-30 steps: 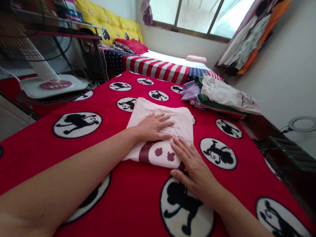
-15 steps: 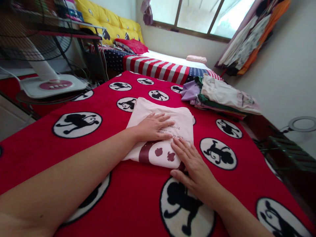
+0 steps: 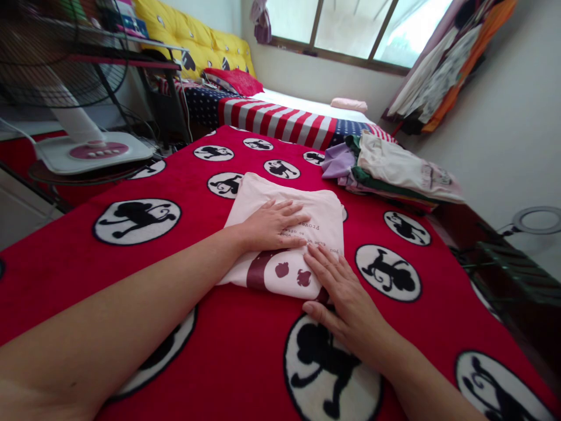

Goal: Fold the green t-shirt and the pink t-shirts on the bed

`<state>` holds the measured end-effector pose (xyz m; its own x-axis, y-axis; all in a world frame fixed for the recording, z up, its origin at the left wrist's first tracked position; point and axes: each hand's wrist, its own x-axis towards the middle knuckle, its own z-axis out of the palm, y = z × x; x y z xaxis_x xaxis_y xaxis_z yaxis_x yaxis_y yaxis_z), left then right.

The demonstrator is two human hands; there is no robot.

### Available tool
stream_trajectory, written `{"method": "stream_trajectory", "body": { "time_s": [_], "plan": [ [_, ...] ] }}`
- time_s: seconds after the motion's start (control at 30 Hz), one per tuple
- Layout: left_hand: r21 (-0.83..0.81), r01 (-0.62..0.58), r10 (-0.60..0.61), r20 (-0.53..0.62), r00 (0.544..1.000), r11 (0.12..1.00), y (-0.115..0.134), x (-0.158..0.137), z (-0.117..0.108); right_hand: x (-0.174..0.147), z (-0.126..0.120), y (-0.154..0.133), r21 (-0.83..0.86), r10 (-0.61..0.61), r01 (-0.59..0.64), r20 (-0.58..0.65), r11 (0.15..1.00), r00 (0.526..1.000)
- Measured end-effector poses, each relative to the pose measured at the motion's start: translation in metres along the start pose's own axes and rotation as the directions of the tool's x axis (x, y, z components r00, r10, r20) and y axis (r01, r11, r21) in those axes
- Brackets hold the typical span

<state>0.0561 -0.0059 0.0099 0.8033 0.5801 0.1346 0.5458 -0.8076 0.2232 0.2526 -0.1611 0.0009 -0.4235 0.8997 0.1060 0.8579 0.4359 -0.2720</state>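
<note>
Neither hand has visibly moved since the earlier frames, and the folded shirt (image 3: 322, 210) lies just where it did, on the red blanket (image 3: 245, 345) near the middle of the view. Left hand (image 3: 274, 227) rests palm down on the centre of the shirt, fingers spread and pointing towards 2 o'clock, gripping nothing. Right hand (image 3: 344, 292) is flattened too, fingers extended and holding nothing; their tips lie on the shirt's 4 o'clock side, pointing to 11 o'clock, while the thumb sticks out towards 9 o'clock beside the near edge. Whether its palm touches the blanket I cannot tell. Dark red motifs show on the shirt between the hands.

From the shirt, a pile of clothes (image 3: 397, 166) sits at 2 o'clock, a fan (image 3: 94, 151) at 10, and a striped bedcover (image 3: 280, 120) at 12, with a window (image 3: 346, 29) above it.
</note>
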Motion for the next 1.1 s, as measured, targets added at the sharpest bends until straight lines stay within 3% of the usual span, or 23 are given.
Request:
{"method": "stream_trajectory", "body": {
  "time_s": [1.1],
  "plan": [
    [-0.001,0.008,-0.008,0.013,1.000,1.000,0.0003,-0.0001,0.0003,-0.0009,-0.0010,-0.0007,0.010,0.000,0.000,0.002,1.000,1.000]
  ]
}}
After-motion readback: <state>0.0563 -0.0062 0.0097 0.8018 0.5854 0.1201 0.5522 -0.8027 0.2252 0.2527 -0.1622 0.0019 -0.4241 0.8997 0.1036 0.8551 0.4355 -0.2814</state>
